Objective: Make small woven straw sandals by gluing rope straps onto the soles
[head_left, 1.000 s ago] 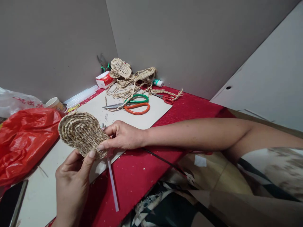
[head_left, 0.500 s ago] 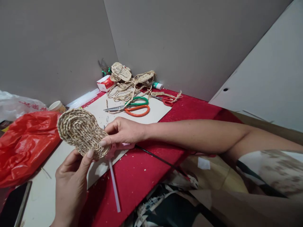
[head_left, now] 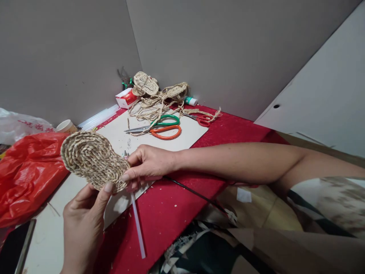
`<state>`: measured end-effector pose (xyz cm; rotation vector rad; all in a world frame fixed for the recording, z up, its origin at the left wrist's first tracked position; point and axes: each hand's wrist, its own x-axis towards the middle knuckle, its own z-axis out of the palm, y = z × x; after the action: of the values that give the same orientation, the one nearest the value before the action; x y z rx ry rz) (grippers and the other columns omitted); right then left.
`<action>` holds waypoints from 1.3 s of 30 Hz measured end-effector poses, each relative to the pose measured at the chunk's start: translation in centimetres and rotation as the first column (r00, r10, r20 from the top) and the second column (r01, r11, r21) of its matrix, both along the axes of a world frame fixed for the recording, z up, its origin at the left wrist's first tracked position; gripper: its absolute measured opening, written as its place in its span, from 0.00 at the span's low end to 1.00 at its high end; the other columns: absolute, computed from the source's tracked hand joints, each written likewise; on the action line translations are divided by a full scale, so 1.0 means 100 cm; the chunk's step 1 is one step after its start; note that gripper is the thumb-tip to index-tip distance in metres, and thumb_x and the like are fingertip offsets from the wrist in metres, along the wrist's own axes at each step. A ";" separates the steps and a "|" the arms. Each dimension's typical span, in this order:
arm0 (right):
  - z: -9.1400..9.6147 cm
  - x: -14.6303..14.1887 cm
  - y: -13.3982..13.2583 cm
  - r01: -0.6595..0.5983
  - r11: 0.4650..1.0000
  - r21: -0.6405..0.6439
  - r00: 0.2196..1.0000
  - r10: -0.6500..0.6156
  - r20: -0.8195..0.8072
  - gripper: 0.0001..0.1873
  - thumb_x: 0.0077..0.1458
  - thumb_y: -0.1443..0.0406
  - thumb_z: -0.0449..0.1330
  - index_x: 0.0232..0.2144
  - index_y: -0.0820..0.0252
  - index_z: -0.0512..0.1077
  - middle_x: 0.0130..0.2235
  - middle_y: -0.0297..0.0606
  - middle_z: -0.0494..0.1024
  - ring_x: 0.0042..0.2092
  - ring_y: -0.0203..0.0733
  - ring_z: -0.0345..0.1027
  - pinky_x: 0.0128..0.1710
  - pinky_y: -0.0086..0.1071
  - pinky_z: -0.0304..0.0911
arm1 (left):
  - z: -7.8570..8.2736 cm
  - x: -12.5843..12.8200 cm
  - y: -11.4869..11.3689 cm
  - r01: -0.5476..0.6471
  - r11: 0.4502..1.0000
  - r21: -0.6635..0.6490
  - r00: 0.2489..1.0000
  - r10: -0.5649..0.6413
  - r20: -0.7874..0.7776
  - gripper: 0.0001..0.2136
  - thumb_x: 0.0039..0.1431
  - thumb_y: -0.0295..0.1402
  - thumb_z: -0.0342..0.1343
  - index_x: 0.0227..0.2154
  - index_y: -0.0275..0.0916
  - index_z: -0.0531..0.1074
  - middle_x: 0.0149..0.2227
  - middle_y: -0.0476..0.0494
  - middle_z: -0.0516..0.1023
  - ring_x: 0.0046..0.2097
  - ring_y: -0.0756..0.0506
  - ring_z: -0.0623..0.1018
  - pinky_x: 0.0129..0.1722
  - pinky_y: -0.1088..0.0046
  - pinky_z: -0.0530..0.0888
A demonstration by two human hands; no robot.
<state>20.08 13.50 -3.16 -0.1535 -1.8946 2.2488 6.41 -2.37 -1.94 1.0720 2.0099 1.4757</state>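
Observation:
A sole-shaped piece of coiled straw rope (head_left: 92, 160) is held up over the board, tilted, its wide end to the left. My left hand (head_left: 87, 217) pinches its lower edge, thumb on top. At the narrow right end, my right hand (head_left: 148, 163) grips it between thumb and fingers. Beneath my right hand lies a pink glue gun (head_left: 134, 185), mostly hidden, with a clear glue stick (head_left: 138, 224) sticking out toward me. Scissors (head_left: 162, 127) with one green and one orange handle rest on the board beyond my hands.
The pale board (head_left: 188, 133) lies on a red-covered table (head_left: 171, 213). Straw rope and woven pieces (head_left: 146, 83) are heaped at the back, near red scissors (head_left: 202, 120) and a small box (head_left: 125, 99). On the left are a red plastic bag (head_left: 31, 171) and a phone (head_left: 18, 245).
The woven straw piece has shifted slightly left in both hands, and its wide end has swung a little left. Both hands keep their hold.

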 end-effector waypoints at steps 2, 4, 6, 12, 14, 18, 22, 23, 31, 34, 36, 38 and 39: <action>-0.001 -0.001 -0.001 0.011 1.000 -0.014 1.000 -0.011 0.010 0.18 0.47 0.58 0.67 0.26 0.70 0.71 0.21 0.33 0.74 0.23 0.29 0.70 0.23 0.20 0.64 | -0.002 0.001 0.000 -0.001 1.000 0.006 1.000 0.000 0.012 0.13 0.50 0.41 0.64 0.40 0.45 0.79 0.40 0.50 0.82 0.40 0.46 0.78 0.40 0.77 0.73; -0.002 -0.002 -0.003 0.016 1.000 -0.018 1.000 -0.015 0.019 0.19 0.47 0.57 0.67 0.26 0.71 0.71 0.20 0.33 0.74 0.22 0.29 0.69 0.22 0.20 0.64 | -0.003 0.002 0.001 -0.005 1.000 0.003 1.000 0.005 0.015 0.13 0.51 0.41 0.64 0.39 0.44 0.79 0.39 0.50 0.82 0.40 0.46 0.78 0.40 0.77 0.73; -0.003 -0.003 -0.003 0.018 0.999 -0.027 1.000 -0.018 0.019 0.19 0.46 0.57 0.68 0.26 0.70 0.70 0.20 0.33 0.74 0.22 0.29 0.70 0.22 0.20 0.64 | -0.003 0.004 0.002 -0.018 1.000 -0.001 1.000 0.018 0.017 0.13 0.50 0.41 0.64 0.38 0.43 0.79 0.38 0.49 0.82 0.39 0.47 0.78 0.39 0.77 0.74; -0.009 -0.008 -0.003 0.026 0.997 -0.073 1.000 -0.024 0.018 0.20 0.42 0.57 0.70 0.25 0.70 0.69 0.20 0.33 0.74 0.23 0.31 0.71 0.23 0.21 0.65 | -0.005 0.006 0.009 -0.016 1.000 0.021 0.998 0.015 0.054 0.13 0.48 0.42 0.66 0.35 0.41 0.79 0.35 0.50 0.82 0.36 0.47 0.78 0.37 0.78 0.74; -0.005 -0.007 -0.001 0.012 0.998 -0.062 1.000 -0.011 0.021 0.21 0.42 0.56 0.70 0.25 0.69 0.69 0.21 0.33 0.74 0.24 0.31 0.71 0.24 0.22 0.66 | -0.005 0.005 0.009 -0.014 1.000 0.020 0.998 0.013 0.056 0.13 0.48 0.42 0.66 0.34 0.40 0.79 0.33 0.50 0.81 0.36 0.47 0.78 0.36 0.78 0.73; 0.014 0.005 0.004 -0.031 0.997 0.077 1.000 0.031 0.005 0.21 0.45 0.54 0.67 0.25 0.69 0.70 0.22 0.32 0.74 0.23 0.29 0.69 0.22 0.20 0.60 | -0.005 0.002 0.006 -0.022 0.999 0.042 0.997 0.019 0.072 0.14 0.50 0.42 0.64 0.38 0.41 0.78 0.37 0.50 0.82 0.39 0.47 0.78 0.40 0.77 0.73; 0.032 0.016 0.007 0.091 0.949 0.301 0.994 -0.069 -0.085 0.19 0.47 0.56 0.67 0.22 0.69 0.70 0.21 0.30 0.72 0.22 0.23 0.61 0.21 0.18 0.54 | -0.005 0.002 0.005 -0.019 0.996 0.082 0.991 0.009 0.131 0.16 0.50 0.41 0.65 0.41 0.42 0.78 0.41 0.49 0.82 0.43 0.46 0.78 0.46 0.73 0.72; 0.034 0.018 0.007 0.106 0.945 0.308 0.992 -0.080 -0.094 0.19 0.47 0.56 0.67 0.21 0.69 0.70 0.21 0.30 0.72 0.22 0.23 0.61 0.22 0.18 0.54 | -0.005 0.003 0.005 -0.022 0.996 0.083 0.990 0.010 0.142 0.15 0.49 0.41 0.65 0.41 0.42 0.78 0.41 0.48 0.82 0.43 0.46 0.78 0.46 0.73 0.72; 0.026 0.011 -0.001 0.067 0.997 0.039 0.995 -0.064 -0.078 0.20 0.48 0.56 0.66 0.21 0.69 0.70 0.17 0.31 0.72 0.16 0.24 0.60 0.18 0.19 0.57 | 0.000 -0.004 0.001 0.033 0.999 0.004 0.999 -0.034 0.023 0.12 0.49 0.44 0.64 0.29 0.40 0.79 0.30 0.49 0.81 0.35 0.48 0.77 0.40 0.76 0.72; 0.021 0.009 -0.003 0.062 0.998 0.003 0.996 -0.062 -0.058 0.20 0.47 0.55 0.66 0.23 0.69 0.70 0.20 0.34 0.75 0.18 0.27 0.65 0.18 0.20 0.60 | 0.000 -0.004 0.000 0.045 0.999 0.008 0.999 -0.045 0.019 0.11 0.49 0.44 0.64 0.27 0.40 0.79 0.30 0.49 0.81 0.34 0.48 0.77 0.37 0.78 0.72; 0.020 0.008 -0.005 0.087 0.996 -0.007 0.995 -0.087 -0.040 0.21 0.46 0.54 0.67 0.24 0.69 0.70 0.20 0.35 0.75 0.19 0.30 0.68 0.17 0.20 0.59 | -0.001 -0.001 0.000 0.048 0.999 0.002 0.999 -0.048 0.010 0.12 0.48 0.44 0.64 0.28 0.40 0.79 0.29 0.48 0.81 0.33 0.48 0.76 0.35 0.78 0.72; 0.019 0.008 -0.008 0.100 0.995 -0.023 0.994 -0.101 -0.034 0.22 0.45 0.53 0.67 0.24 0.68 0.69 0.20 0.34 0.74 0.20 0.32 0.70 0.17 0.20 0.60 | -0.001 0.002 0.000 0.042 0.999 -0.005 0.999 -0.042 0.006 0.13 0.49 0.45 0.64 0.29 0.40 0.80 0.29 0.48 0.81 0.32 0.48 0.76 0.34 0.78 0.72; 0.019 0.008 -0.009 0.107 0.994 -0.030 0.993 -0.108 -0.038 0.22 0.44 0.52 0.68 0.24 0.68 0.69 0.19 0.34 0.74 0.21 0.33 0.70 0.18 0.21 0.62 | -0.001 0.003 0.001 0.041 0.999 -0.008 0.999 -0.041 0.013 0.13 0.49 0.44 0.64 0.31 0.40 0.80 0.30 0.48 0.81 0.32 0.48 0.76 0.35 0.78 0.72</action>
<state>20.84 12.60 -1.30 -0.2081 -1.7911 2.1922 6.70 -2.31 -2.08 1.0911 1.9721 1.4489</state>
